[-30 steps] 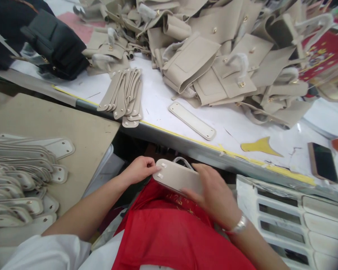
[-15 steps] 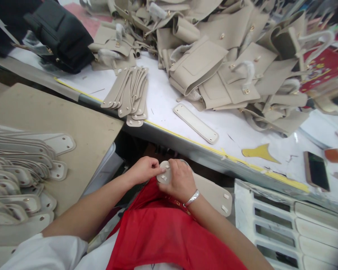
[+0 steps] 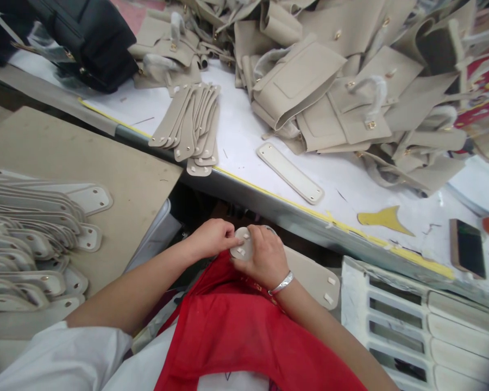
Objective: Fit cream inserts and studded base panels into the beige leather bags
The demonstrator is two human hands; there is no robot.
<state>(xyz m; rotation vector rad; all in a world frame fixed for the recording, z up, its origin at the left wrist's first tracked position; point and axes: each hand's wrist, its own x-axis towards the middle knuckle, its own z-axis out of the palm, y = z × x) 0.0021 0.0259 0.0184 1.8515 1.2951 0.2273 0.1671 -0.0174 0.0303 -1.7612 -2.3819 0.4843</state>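
Note:
A long beige strap piece [image 3: 312, 277] with rounded ends and small white tabs lies across my lap area. My right hand [image 3: 264, 255], wearing a silver bracelet, is wrapped round it close to its left end. At that same end, my left hand [image 3: 218, 239] has its fingers curled, thumb and fingertips pinched on the edge beside the white tabs. The middle of the piece is hidden under my right hand and wrist.
Beige strap pieces [image 3: 185, 122] are stacked at the white table's edge, near one single strap [image 3: 290, 172]. Beige bags [image 3: 297, 81] pile up behind. More straps [image 3: 36, 233] lie on the left board [image 3: 77, 146]. A phone [image 3: 468, 248] and white rack [image 3: 352, 315] are at right.
The view has shifted a little, so the table items sit slightly higher and further right. Both hands keep their hold on the strap piece.

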